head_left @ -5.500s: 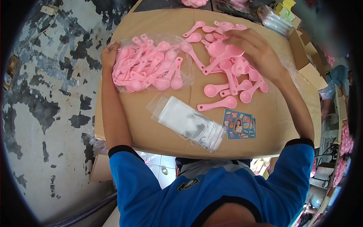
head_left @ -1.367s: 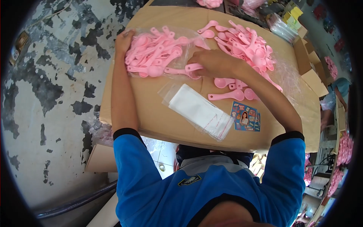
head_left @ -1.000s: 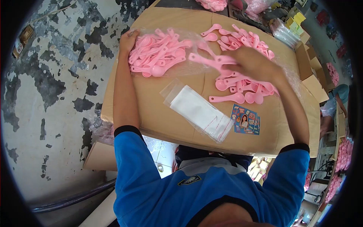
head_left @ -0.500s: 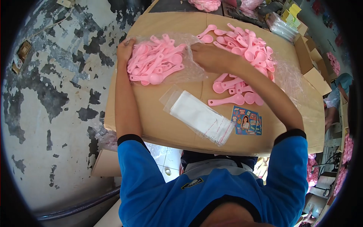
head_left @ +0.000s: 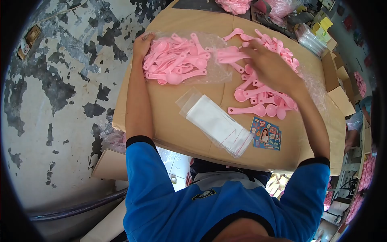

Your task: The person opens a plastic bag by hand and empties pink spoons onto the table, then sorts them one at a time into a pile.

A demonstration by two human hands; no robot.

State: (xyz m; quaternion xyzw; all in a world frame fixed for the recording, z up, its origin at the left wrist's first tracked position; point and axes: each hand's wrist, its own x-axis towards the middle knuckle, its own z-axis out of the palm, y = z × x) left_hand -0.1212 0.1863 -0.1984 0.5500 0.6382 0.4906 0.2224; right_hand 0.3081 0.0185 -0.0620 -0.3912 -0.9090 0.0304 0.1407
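A heap of pink plastic measuring spoons [head_left: 175, 60] lies on a clear plastic bag [head_left: 219, 76] on the cardboard-covered table [head_left: 193, 145]. At the heap's far left edge, my left hand [head_left: 142, 45] is closed on the bag's edge; the fingertips are partly hidden. My right hand [head_left: 268, 66], slightly blurred, grips a few pink spoons [head_left: 229, 55] between the bag and a second spoon pile [head_left: 262, 94] on the right. Nearer to me lie a stack of clear-and-white plastic sleeves [head_left: 217, 125] and some blue printed cards [head_left: 266, 134].
An open cardboard box [head_left: 336, 76] stands at the table's right edge, near packs of clear film [head_left: 309, 38]. Loose clear plastic [head_left: 316, 88] lies beside the right pile. A peeling wall [head_left: 60, 101] is on the left, and a pink bundle [head_left: 234, 6] lies beyond the table.
My right hand has moved right, from the bag's right edge to the right spoon pile, and now shows spoons in its grip. My left hand stays at the bag's left edge.
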